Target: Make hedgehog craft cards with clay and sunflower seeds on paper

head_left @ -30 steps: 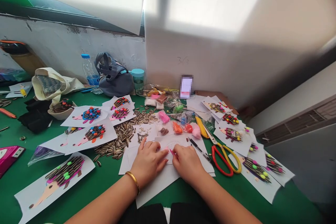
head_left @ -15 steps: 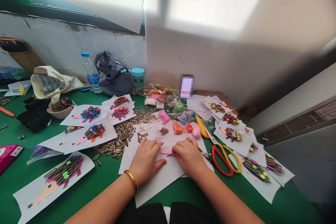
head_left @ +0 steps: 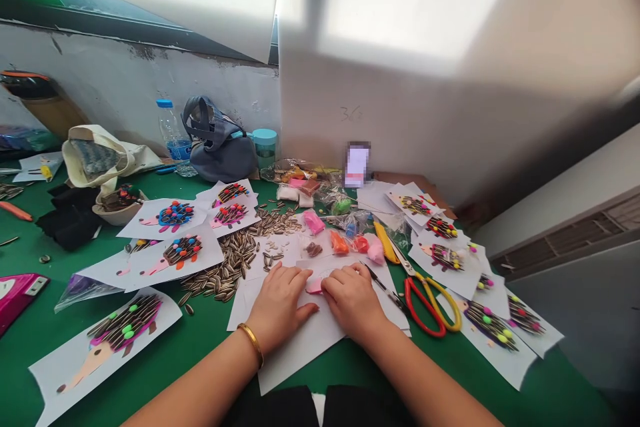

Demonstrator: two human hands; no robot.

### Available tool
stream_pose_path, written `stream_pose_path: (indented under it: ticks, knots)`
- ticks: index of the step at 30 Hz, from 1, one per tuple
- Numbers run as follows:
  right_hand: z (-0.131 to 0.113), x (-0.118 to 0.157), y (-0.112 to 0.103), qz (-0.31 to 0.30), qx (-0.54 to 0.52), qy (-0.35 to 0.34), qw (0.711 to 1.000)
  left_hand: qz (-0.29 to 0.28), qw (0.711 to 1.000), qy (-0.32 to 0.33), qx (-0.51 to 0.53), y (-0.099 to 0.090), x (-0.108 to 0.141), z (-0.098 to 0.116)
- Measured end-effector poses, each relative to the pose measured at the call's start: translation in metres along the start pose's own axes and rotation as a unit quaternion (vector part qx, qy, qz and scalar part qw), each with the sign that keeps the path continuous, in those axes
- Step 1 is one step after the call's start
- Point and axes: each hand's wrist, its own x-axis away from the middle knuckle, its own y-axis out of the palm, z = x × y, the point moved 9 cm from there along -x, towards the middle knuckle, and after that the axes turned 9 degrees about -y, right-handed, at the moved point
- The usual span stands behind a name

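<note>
My left hand (head_left: 281,303) lies on a white sheet of paper (head_left: 295,363), fingers stretched out and thumb apart, holding the sheet flat. A small flat patch of pink modelling clay (head_left: 315,287) is on the paper between my hands. My right hand (head_left: 354,301) is closed, with its bent fingertips pressed at the right edge of the pink clay; the fingers partly hide it. A black pen (head_left: 384,285) lies on the paper just right of that hand. Sunflower seeds (head_left: 235,260) are heaped beyond my left hand.
Red-and-yellow scissors (head_left: 433,307) and a yellow cutter (head_left: 385,243) lie at the right. Bagged clay in orange (head_left: 339,243) and pink (head_left: 313,221) sits ahead. Hedgehog pictures (head_left: 113,340) flank both sides. A phone (head_left: 357,165) leans against the wall board behind.
My right hand has shifted slightly left over the pink clay, covering more of it and uncovering the pen. My left hand keeps its place on the paper.
</note>
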Motion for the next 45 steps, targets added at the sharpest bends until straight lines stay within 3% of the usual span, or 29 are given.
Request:
stream_pose_path:
  ticks: [6, 16, 29, 37, 45]
  knots:
    - [-0.0054, -0.0012, 0.0014, 0.007, 0.004, -0.008, 1.0, 0.015, 1.0, 0.007, 0.019, -0.0043, 0.0003, 0.0012]
    - [-0.0053, 0.0007, 0.0002, 0.015, -0.008, -0.01, 1.0, -0.009, 0.999, 0.011, 0.029, -0.0057, -0.0004, 0.0001]
    - [-0.0052, 0.0012, 0.0003, 0.022, 0.01, -0.002, 1.0, -0.036, 0.999, 0.002, 0.01, -0.0021, -0.0011, 0.0009]
    - [-0.0002, 0.0, -0.0052, 0.058, -0.005, -0.008, 0.998, -0.027, 0.999, -0.013, 0.013, 0.0006, -0.0003, -0.0048]
    - [-0.0047, -0.0019, -0.003, 0.055, -0.017, -0.023, 0.998, -0.027, 0.999, -0.015, 0.006, 0.0034, -0.0006, -0.006]
